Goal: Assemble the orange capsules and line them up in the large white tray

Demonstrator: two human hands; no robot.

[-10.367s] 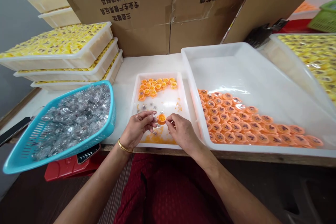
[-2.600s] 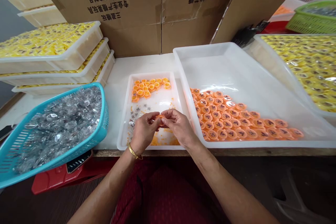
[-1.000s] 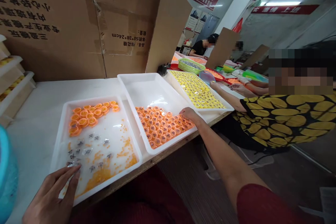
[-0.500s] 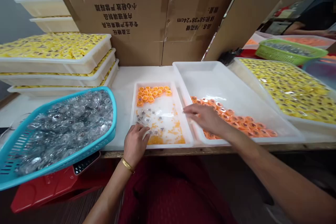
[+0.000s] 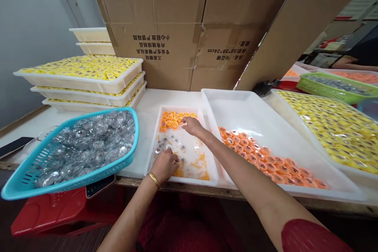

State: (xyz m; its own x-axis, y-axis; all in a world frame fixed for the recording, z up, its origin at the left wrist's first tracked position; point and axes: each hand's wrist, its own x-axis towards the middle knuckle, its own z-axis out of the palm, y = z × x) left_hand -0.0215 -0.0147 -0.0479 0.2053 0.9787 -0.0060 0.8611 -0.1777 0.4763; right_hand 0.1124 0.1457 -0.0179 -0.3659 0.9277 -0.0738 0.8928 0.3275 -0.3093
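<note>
My left hand [image 5: 167, 165] is low in a small white tray [image 5: 214, 175], its fingers curled together over small grey pieces [image 5: 162, 144] and loose orange beads [image 5: 201, 165]. Whatever its fingertips may hold is hidden. At the far end of that tray my right hand [image 5: 191, 126] reaches in, thumb and forefinger drawn together at the edge of a cluster of little round orange cups [image 5: 169, 118]. I cannot make out whether one is between them. In the large white tray [image 5: 236, 106] on the right lie rows of orange pieces [image 5: 262, 159] with dark centres and shiny clear tops.
A blue basket [image 5: 136, 134] of clear round plastic pieces [image 5: 97, 138] stands at the left. Behind it are stacked trays of yellow pieces [image 5: 85, 67]. Cardboard [image 5: 171, 63] rises at the back. Another yellow-filled tray [image 5: 327, 126] and a green basket [image 5: 327, 88] are at the right.
My right hand has moved left from the large tray's near-left edge to the orange cups in the small tray. My left hand stays over the grey pieces. The camera view has shifted.
</note>
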